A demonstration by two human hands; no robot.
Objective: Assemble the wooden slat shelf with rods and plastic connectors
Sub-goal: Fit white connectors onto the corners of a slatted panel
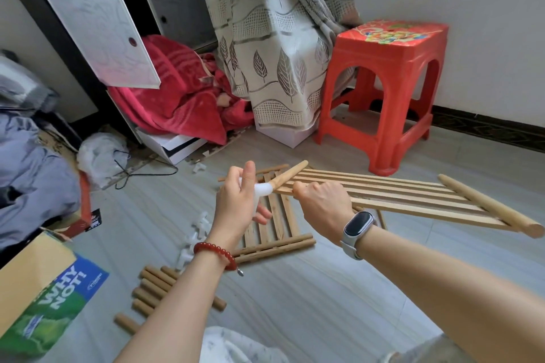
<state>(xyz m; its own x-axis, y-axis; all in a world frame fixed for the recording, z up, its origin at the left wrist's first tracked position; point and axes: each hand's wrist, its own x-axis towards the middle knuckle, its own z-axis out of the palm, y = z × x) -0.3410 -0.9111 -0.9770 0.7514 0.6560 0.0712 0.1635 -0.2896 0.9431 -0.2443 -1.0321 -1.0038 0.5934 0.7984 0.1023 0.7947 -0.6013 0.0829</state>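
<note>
while hands point(236, 200) grip, carton point(35, 280) contents unseen

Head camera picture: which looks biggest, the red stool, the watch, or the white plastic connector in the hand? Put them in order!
As they look in this view:
1. red stool, by far the largest
2. white plastic connector, partly hidden by the left hand
3. watch

The connector and watch look close in size, so that order is unsure.

Soft even daylight, faint shadows, wide-angle bending at edges, slight blur throughout
</note>
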